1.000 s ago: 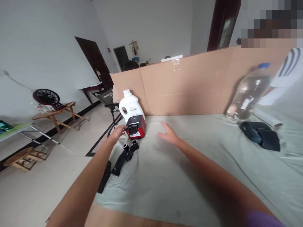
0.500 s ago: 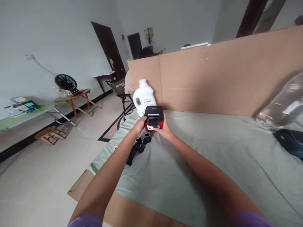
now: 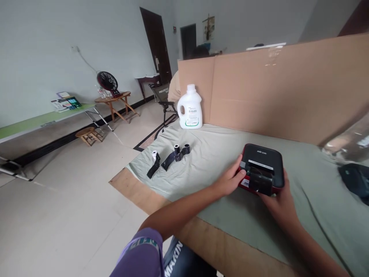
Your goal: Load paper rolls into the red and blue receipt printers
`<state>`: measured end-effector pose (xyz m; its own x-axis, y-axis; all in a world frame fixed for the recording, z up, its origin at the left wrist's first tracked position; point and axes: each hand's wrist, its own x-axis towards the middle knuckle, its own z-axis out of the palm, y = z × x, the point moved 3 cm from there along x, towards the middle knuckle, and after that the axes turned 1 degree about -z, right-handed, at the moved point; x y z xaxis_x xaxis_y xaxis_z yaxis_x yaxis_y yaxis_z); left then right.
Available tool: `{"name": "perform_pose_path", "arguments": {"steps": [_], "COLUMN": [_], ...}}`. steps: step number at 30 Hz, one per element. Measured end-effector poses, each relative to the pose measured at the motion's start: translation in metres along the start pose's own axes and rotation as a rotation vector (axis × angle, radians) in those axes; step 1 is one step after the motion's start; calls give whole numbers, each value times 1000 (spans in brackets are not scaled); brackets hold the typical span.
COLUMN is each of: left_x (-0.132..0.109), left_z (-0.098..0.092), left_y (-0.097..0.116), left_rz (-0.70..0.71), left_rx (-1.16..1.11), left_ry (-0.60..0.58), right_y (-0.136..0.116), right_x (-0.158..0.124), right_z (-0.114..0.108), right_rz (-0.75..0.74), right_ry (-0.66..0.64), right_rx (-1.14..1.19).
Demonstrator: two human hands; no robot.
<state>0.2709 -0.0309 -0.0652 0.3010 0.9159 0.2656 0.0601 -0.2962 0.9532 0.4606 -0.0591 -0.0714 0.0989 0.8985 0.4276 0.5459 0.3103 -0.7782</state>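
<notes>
Both my hands grip a small black and red label printer (image 3: 261, 159), with a dark glossy strip hanging over its front. My left hand (image 3: 230, 179) is closed on its left side, thumb near the front corner. Around the right side and underneath wraps my right hand (image 3: 278, 204); some of its fingers are hidden. The printer is over the grey-green cloth (image 3: 213, 173); I cannot tell if it touches it. Farther left lie small rolls of black strip (image 3: 175, 154), partly unwound, and another roll with a white core (image 3: 154, 156).
A white jug (image 3: 190, 109) stands at the cloth's back left, before a tall cardboard panel (image 3: 273, 92). A dark bag-like item (image 3: 356, 177) and clear plastic wrap (image 3: 351, 142) lie at the right. Beyond the panel, a person (image 3: 174, 86) is partly hidden. A fan (image 3: 107, 81) sits on a wooden table.
The label printer has moved right and nearer to me in both hands, away from the jug and the black rolls. The view has turned somewhat left.
</notes>
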Motion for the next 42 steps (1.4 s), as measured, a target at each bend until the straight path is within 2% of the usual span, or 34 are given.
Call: {"name": "perform_pose_path", "arguments": {"steps": [4, 10, 19, 28, 31, 36, 42], "left_x": [-8, -10, -16, -17, -17, -14, -2], "left_z": [8, 6, 9, 5, 2, 0, -7], "left_y": [-7, -11, -10, -6, -6, -14, -22], "left_rz": [5, 5, 1, 113, 131, 122, 32], "left_rx": [-27, -38, -18, 66, 69, -2, -12], "left_ry": [16, 25, 36, 12, 48, 69, -14], "right_y": [2, 5, 5, 3, 5, 3, 2], "right_x": [-13, -12, -17, -19, -19, -14, -8], "right_z": [2, 10, 8, 4, 4, 0, -7], "right_rz": [69, 42, 38, 114, 87, -51, -45], "right_ry": [-34, -26, -41, -43, -37, -16, -46], "right_rx": [72, 75, 76, 58, 60, 49, -25]}}
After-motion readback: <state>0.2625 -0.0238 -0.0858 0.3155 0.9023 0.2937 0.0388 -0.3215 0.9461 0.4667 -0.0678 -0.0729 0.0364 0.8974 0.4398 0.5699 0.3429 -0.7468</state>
